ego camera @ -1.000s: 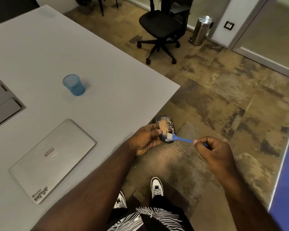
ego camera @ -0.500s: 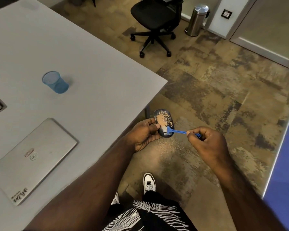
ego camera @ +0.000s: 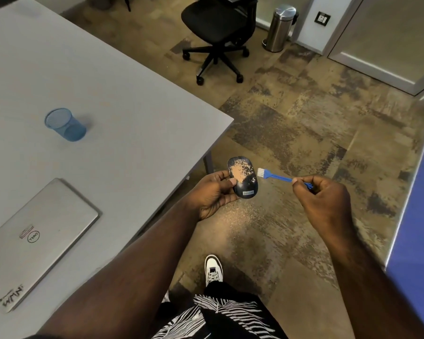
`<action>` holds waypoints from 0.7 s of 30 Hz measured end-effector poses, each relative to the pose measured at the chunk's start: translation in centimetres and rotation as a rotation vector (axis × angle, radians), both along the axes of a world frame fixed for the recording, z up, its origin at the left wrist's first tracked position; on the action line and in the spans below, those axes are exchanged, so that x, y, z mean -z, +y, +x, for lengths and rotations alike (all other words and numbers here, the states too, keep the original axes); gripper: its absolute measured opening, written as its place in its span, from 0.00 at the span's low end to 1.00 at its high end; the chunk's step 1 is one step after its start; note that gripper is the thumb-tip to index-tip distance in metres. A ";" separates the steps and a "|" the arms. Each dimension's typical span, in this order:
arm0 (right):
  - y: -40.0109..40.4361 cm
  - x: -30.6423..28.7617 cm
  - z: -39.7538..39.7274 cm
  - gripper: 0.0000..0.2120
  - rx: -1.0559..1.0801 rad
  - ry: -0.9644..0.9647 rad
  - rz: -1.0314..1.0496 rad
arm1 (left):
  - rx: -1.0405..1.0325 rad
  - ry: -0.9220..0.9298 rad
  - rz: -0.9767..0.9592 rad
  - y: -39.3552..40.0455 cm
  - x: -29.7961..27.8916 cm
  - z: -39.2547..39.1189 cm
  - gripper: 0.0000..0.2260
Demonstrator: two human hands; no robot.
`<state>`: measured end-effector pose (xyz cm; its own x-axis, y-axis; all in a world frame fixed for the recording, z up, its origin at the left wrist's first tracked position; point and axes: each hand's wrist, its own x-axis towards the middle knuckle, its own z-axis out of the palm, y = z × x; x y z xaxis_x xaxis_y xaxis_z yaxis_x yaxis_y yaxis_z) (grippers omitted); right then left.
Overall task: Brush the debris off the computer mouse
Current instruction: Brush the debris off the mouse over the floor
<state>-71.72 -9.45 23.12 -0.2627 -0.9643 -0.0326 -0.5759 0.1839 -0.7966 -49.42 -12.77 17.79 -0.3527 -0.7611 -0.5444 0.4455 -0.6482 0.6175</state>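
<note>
Left hand: held out past the tabletop's near right edge, over the floor, palm up; fingers curled under the computer mouse, thumb pressed on its left rim, gripping it.
Computer mouse: dark, top face up and tilted toward the camera, in the air just off the table's corner; a tan patch of debris covers its upper middle; a small label sits at its near end.
Right hand: raised to the right of the mouse, forearm coming in from the lower right; fingers folded into a narrow pinch around the handle end of the brush.
Brush: blue, thin handle, pointing left; white bristles just beside the mouse's right edge, whether touching cannot be told.
Floor: a pale scatter of grains below the mouse.
Tabletop: blue mesh cup toward the left edge; closed silver laptop at the near left.
</note>
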 end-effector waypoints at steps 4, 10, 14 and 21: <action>0.2 0.0 0.0 0.03 -0.063 0.031 0.020 | -0.013 0.023 0.000 -0.4 -0.3 -0.4 0.12; -0.4 -0.2 -0.8 0.03 0.005 0.006 -0.019 | -0.015 0.029 0.007 -0.6 -0.5 -0.6 0.11; -0.3 0.1 -0.8 0.03 -0.012 0.056 0.014 | -0.007 0.016 -0.003 -0.7 -0.6 -0.7 0.11; 0.0 -0.4 -0.6 0.04 -0.049 -0.009 0.014 | 0.015 0.006 -0.023 -0.8 -0.7 -0.7 0.10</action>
